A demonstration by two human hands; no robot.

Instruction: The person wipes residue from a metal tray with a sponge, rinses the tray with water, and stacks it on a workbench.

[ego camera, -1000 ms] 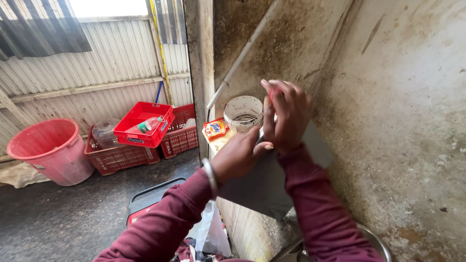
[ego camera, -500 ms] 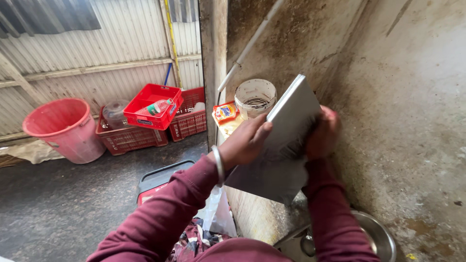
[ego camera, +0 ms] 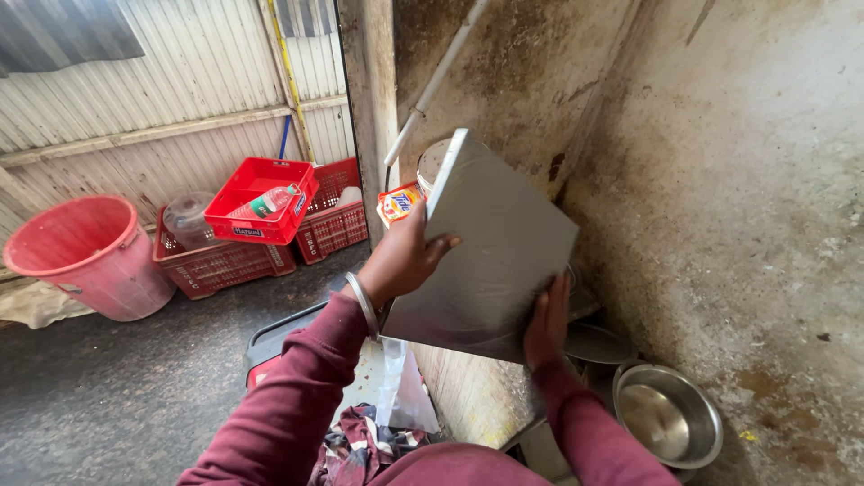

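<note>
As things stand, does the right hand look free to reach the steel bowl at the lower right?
Probably not right away: the right hand is pressed against the flat metal sheet, which the left hand also holds. The steel bowl itself sits uncovered just below.

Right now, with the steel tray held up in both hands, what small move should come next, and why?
Probably lower it gently. The left hand grips the upper edge of the tilted steel tray and the right hand props its lower edge, so it hangs in the air above the steel bowl by the stained wall.
</note>
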